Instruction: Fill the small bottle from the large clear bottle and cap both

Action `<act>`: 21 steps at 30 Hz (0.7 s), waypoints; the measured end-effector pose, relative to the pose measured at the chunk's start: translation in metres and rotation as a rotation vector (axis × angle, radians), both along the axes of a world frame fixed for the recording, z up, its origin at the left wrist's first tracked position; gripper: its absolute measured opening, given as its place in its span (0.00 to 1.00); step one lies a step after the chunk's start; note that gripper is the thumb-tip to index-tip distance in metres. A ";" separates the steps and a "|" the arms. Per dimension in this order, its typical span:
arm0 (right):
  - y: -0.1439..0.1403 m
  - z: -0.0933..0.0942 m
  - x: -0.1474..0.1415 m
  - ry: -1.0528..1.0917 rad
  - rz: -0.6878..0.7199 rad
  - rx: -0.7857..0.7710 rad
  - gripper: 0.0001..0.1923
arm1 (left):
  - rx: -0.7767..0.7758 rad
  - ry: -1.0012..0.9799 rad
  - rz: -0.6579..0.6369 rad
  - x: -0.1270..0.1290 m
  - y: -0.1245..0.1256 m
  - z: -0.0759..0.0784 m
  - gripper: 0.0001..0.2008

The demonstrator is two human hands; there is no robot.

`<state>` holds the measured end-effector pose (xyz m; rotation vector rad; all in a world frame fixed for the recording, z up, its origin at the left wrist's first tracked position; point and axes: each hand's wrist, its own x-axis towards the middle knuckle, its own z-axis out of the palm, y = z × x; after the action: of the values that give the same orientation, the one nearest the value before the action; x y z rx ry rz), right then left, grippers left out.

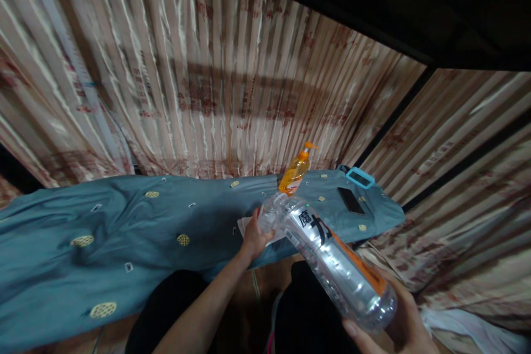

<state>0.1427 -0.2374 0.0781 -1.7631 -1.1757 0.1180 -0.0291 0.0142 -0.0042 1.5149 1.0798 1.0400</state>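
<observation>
My right hand (396,318) is wrapped round the base of a large clear plastic bottle (332,260) with an orange label and black lettering. The bottle is tilted, its narrow end up and to the left. There my left hand (255,237) grips a clear plastic container (271,214), cup-like in shape. The bottle's narrow end meets or overlaps this container; whether it goes inside, I cannot tell. Nothing coloured shows inside either one. Behind them stands a pump bottle (295,174) of yellow-orange liquid. White paper (244,225) lies partly under my left hand.
A teal patterned cloth (157,221) covers the long surface ahead. On its right lie a dark phone (350,201) and a blue-framed object (360,177). Pleated curtains (232,94) hang close behind, and a dark metal frame (398,105) crosses at the right. My knees are below.
</observation>
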 end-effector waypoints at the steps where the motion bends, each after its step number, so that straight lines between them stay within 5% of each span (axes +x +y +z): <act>1: -0.001 -0.001 0.004 -0.039 0.021 -0.008 0.41 | 0.000 0.002 -0.001 0.000 -0.001 0.001 0.38; 21: -0.005 -0.004 0.016 -0.169 0.058 -0.030 0.42 | 0.000 -0.011 0.013 0.001 -0.001 0.000 0.37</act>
<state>0.1584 -0.2422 0.0744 -1.7933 -1.3529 0.0204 -0.0276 0.0136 -0.0043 1.5025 1.0840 1.0562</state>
